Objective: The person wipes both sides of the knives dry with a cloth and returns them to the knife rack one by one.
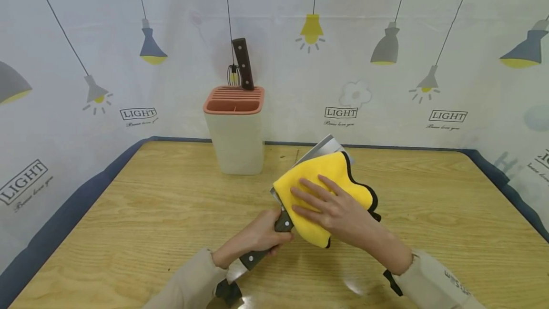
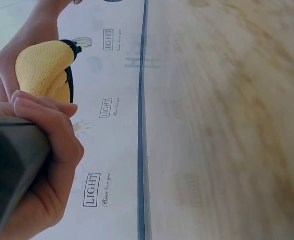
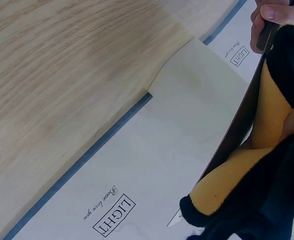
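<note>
A cleaver with a broad metal blade (image 1: 324,145) and a dark riveted handle (image 1: 255,257) is held tilted over the table. My left hand (image 1: 265,233) grips the handle, fingers curled round it; the left wrist view shows the handle's butt (image 2: 16,165) close to the camera. A yellow cloth (image 1: 315,165) with black edging lies over much of the blade. My right hand (image 1: 329,208) presses on the cloth, its fingers extended and spread. From the right wrist, the blade (image 3: 237,130) appears edge-on beside the folded cloth (image 3: 227,182), which hides part of it.
Toward the back left of the wooden table (image 1: 141,213) stands a white knife holder (image 1: 238,144) with a pink slotted top. A dark-handled knife (image 1: 243,64) sticks up from its slots. Behind the table hangs a backdrop (image 1: 283,75) printed with lamps.
</note>
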The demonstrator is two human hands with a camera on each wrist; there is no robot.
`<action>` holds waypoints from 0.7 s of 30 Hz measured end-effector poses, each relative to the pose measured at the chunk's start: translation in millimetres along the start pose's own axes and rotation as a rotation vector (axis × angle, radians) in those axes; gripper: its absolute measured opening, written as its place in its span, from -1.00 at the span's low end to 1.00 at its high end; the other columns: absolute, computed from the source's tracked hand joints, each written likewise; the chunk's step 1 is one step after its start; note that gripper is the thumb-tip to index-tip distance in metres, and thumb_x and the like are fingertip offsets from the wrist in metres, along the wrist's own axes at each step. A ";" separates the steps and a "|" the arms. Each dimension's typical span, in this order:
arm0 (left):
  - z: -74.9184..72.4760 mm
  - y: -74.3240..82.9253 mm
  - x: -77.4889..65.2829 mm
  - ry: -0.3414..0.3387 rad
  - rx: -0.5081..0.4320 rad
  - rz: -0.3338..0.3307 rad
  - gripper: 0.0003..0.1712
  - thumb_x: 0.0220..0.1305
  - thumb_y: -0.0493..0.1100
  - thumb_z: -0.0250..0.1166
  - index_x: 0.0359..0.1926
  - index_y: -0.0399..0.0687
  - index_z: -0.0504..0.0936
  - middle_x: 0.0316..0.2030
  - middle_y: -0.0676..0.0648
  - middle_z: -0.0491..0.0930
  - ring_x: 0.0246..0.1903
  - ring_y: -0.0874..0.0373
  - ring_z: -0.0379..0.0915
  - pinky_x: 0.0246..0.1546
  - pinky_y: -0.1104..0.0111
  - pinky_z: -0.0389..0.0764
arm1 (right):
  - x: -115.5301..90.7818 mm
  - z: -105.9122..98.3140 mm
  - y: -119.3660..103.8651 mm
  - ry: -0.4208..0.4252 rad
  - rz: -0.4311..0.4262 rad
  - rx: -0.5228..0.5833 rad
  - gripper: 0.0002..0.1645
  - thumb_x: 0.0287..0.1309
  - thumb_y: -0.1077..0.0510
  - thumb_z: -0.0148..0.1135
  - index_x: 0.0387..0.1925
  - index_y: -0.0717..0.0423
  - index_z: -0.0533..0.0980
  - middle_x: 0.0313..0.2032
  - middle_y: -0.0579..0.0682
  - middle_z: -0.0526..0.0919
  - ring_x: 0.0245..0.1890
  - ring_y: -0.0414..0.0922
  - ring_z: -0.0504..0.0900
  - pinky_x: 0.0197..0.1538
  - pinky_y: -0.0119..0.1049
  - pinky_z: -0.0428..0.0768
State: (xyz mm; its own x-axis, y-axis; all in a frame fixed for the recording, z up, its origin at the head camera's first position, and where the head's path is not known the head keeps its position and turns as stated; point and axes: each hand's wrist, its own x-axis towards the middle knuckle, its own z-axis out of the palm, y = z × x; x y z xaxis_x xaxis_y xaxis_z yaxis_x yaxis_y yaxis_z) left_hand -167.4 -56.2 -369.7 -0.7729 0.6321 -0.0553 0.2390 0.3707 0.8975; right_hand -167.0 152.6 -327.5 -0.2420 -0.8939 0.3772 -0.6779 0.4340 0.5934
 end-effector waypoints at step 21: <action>-0.2 2.2 -3.1 0.027 -0.005 0.008 -0.86 0.07 -0.36 0.17 -0.45 -0.25 0.33 -0.84 0.01 0.34 -0.91 0.28 0.24 -0.91 0.47 0.29 | -10.0 1.0 9.2 -0.036 0.199 0.063 -0.31 -0.27 0.43 0.29 0.04 0.01 0.47 0.17 0.09 0.34 0.20 0.07 0.26 0.18 0.03 0.23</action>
State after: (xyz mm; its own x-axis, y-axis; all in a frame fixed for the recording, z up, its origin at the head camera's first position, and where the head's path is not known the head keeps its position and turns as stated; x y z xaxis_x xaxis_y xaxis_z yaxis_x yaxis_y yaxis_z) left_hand -164.5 -57.4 -367.5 -0.7867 0.6163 -0.0360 0.2427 0.3624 0.8999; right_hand -171.5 165.4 -326.5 -0.3991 -0.7953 0.4563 -0.6560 0.5954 0.4639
